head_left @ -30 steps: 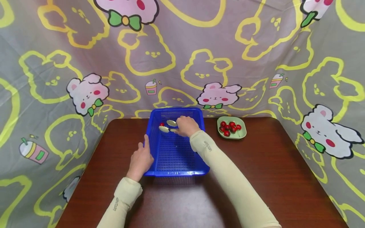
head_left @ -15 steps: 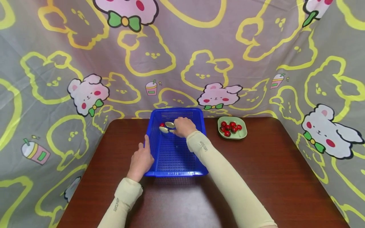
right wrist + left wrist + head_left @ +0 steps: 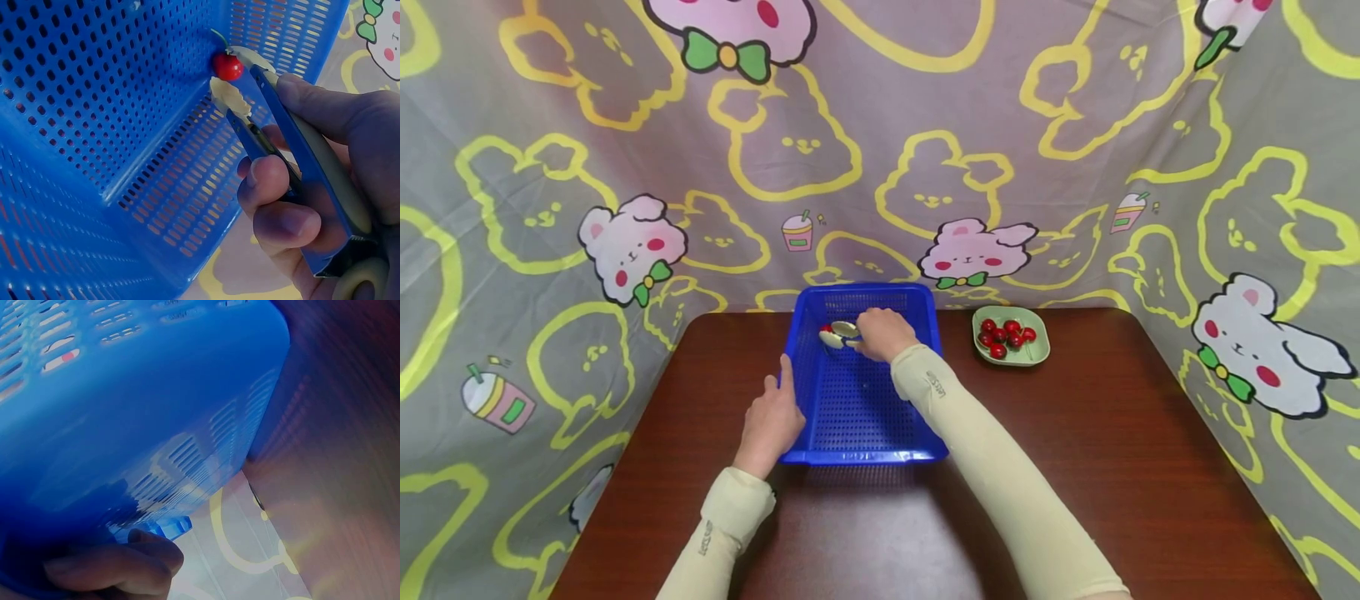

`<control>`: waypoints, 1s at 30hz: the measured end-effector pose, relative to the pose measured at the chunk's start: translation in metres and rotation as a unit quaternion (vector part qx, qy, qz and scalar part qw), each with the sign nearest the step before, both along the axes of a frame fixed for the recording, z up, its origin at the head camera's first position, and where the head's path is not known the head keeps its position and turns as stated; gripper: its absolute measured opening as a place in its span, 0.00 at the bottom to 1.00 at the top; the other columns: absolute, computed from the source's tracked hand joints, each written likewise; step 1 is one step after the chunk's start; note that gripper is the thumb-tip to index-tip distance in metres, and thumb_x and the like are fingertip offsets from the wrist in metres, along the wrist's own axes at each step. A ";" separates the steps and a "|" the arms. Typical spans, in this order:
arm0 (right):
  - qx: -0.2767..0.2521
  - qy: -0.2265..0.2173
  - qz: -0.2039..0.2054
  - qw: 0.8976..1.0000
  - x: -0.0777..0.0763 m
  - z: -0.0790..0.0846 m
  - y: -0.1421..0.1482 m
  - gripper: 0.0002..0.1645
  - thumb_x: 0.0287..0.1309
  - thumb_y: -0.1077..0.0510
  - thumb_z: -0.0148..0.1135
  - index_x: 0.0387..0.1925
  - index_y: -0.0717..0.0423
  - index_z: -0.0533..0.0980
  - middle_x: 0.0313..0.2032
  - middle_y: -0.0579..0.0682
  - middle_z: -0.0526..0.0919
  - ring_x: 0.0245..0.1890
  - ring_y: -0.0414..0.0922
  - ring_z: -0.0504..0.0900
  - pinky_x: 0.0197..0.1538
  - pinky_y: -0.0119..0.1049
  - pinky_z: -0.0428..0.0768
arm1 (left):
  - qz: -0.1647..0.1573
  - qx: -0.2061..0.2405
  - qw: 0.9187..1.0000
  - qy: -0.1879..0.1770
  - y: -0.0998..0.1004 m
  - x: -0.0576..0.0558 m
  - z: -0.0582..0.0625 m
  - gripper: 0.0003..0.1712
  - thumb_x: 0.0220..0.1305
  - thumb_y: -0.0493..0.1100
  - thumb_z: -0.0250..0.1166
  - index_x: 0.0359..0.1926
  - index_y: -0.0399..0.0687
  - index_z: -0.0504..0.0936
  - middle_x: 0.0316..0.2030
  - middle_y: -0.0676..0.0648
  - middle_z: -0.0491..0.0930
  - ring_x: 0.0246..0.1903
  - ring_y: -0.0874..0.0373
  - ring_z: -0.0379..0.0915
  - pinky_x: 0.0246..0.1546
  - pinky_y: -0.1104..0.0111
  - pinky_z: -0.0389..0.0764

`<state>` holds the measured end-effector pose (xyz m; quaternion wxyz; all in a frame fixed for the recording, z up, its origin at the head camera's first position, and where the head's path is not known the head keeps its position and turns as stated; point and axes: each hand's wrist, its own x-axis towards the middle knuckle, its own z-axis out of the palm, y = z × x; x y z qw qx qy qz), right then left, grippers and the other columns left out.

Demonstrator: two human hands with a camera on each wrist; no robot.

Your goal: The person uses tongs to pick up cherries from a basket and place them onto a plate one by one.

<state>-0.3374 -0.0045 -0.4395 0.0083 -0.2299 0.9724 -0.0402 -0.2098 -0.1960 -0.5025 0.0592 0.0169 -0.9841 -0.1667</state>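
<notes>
My left hand (image 3: 772, 425) holds the left rim of a blue perforated plastic basket (image 3: 867, 457); its curled fingers (image 3: 134, 565) show at the rim in the left wrist view. Inside the basket's far left part, my right hand (image 3: 886, 335) grips a pair of food tongs (image 3: 325, 181) with blue-grey arms and cream scalloped tips. A red cherry (image 3: 227, 67) with a green stem lies near the basket wall, between the slightly parted tong tips. Whether both tips touch it, I cannot tell.
Right of the basket, a pale green plate (image 3: 1036, 353) bears several dark red cherries (image 3: 998, 335). Both stand on a brown wooden table (image 3: 1112, 433). A grey cartoon-print cloth (image 3: 880, 108) hangs behind and at the sides.
My right hand has shifted slightly left with the tongs, and the upper tong tip has come down closer over the cherry. The left hand and basket stay where they were.
</notes>
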 end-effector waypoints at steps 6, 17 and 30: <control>-0.005 0.011 0.004 1.000 0.000 0.002 0.005 0.14 0.63 0.46 0.71 0.35 0.52 0.83 0.42 0.53 0.86 0.43 0.54 0.86 0.50 0.51 0.84 | 0.001 0.001 1.000 0.001 0.001 0.000 0.001 0.51 0.64 0.36 0.61 0.82 0.35 0.45 0.52 0.26 0.72 0.21 0.45 0.71 0.27 0.50 0.80; -0.015 0.031 0.026 0.999 0.011 0.018 0.021 0.13 0.64 0.46 0.71 0.35 0.52 0.84 0.40 0.51 0.86 0.41 0.53 0.86 0.47 0.50 0.84 | -0.004 0.004 1.000 0.002 0.001 0.001 0.002 0.50 0.64 0.35 0.60 0.82 0.34 0.45 0.53 0.25 0.72 0.21 0.44 0.72 0.28 0.49 0.81; -0.064 0.028 0.048 0.996 0.031 0.033 0.049 0.19 0.67 0.47 0.68 0.53 0.52 0.87 0.43 0.51 0.84 0.40 0.51 0.83 0.47 0.48 0.82 | -0.007 -0.002 1.000 0.005 0.000 0.000 0.002 0.50 0.65 0.36 0.60 0.81 0.34 0.44 0.54 0.24 0.72 0.21 0.42 0.73 0.27 0.48 0.80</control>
